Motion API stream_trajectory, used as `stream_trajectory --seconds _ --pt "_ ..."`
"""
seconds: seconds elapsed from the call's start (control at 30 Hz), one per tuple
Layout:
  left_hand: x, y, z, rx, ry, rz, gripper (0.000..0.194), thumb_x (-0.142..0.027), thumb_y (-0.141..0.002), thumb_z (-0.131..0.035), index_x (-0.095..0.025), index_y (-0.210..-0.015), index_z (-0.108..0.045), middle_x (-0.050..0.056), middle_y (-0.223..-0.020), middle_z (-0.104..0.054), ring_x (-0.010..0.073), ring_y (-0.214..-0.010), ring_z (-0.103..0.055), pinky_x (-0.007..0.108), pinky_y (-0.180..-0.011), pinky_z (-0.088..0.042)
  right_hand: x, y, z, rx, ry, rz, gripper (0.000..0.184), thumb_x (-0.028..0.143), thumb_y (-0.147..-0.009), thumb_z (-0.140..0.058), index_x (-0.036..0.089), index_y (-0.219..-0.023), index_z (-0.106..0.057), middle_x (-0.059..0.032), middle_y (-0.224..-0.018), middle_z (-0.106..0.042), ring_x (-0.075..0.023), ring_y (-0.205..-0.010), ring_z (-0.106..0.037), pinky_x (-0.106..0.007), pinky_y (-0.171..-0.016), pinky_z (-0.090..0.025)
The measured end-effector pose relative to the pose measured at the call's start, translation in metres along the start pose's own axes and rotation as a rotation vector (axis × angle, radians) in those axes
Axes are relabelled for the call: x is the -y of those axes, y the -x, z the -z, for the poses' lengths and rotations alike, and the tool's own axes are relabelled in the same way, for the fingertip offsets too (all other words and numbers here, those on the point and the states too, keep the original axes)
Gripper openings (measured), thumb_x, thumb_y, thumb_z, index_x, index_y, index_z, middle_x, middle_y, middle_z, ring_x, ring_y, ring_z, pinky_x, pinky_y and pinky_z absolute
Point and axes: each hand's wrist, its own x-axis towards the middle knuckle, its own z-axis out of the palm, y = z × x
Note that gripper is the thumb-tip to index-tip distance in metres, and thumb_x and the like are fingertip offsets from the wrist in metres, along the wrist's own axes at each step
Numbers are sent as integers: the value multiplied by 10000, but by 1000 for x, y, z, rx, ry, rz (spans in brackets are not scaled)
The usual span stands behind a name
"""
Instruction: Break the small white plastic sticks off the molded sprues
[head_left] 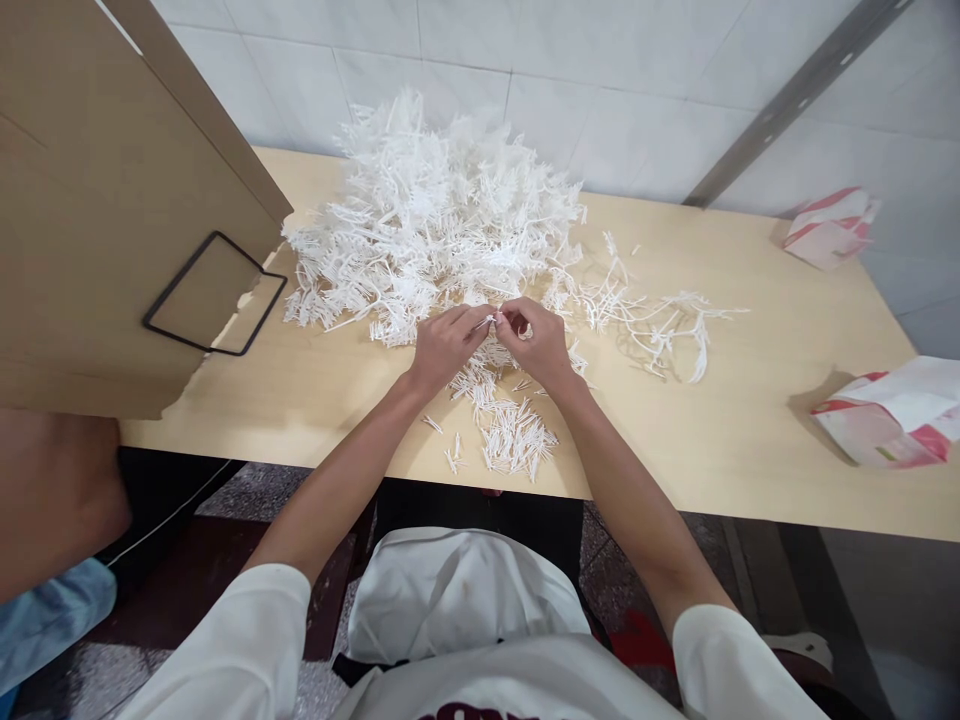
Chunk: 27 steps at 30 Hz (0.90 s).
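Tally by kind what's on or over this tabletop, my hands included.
Bare hands: 2, left hand and right hand
Crumpled red-and-white packets: 2
Black rectangular wire frame: 1
Large brown cardboard panel: 1
Total: 6, leaving out the thin white plastic-looking strands and short white pieces, too many to count.

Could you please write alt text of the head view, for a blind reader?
A person's left hand and right hand pinch a small white piece above a pale table. Behind them rises a large heap of white strands; a smaller pile lies nearer the person.
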Motion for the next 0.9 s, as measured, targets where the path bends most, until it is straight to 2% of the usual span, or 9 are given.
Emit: stream_trajectory --seconds 0.2,0.37,0.5,0.63,0.8,0.9 --pt "3 1 -2 -13 20 -4 279 -347 -986 -465 -208 -1039 -701 29 -911 -761 115 -778 -682 228 -668 -452 -3 0 -1 6 44 -2 143 301 -919 -510 207 -887 -614 -7 -796 -650 -102 -649 -548 -256 -635 -444" --pt "1 2 -2 8 -31 -27 277 -334 -988 -457 -214 -1027 -703 21 -867 -752 107 -717 -667 229 -616 -421 -1 0 -3 -21 65 18 77 172 -827 -525 202 -805 -593 13 -722 -602 -98 -614 -506 -253 -613 -426" --pt "-1 1 0 2 -35 -81 250 -330 -977 -484 -201 -1008 -696 16 -776 -726 103 -651 -638 230 -599 -405 0 0 -2 -2 70 0 92 135 -770 -514 206 -748 -568 24 -687 -558 -100 -610 -484 -256 -618 -413" --pt "-2 0 -1 22 -6 -94 236 -325 -971 -498 -189 -1013 -687 18 -785 -729 104 -656 -645 225 -605 -414 1 0 -1 2 47 0 126 113 -763 -487 202 -731 -569 23 -678 -555 -102 -620 -488 -255 -630 -406" --pt "-1 1 -6 -35 94 -37 240 -312 -968 -497 -187 -1015 -697 21 -840 -753 103 -691 -663 216 -610 -431 1 -2 -2 -39 -10 -45 138 140 -774 -492 203 -711 -598 16 -676 -589 -108 -621 -503 -262 -637 -407" --pt "-2 1 -8 -11 211 51 281 -360 -964 -496 -183 -1010 -709 33 -894 -761 107 -735 -673 217 -651 -461 0 -3 -3 -43 -67 -75 138 170 -778 -506 206 -702 -614 17 -669 -602 -108 -600 -497 -262 -617 -402"
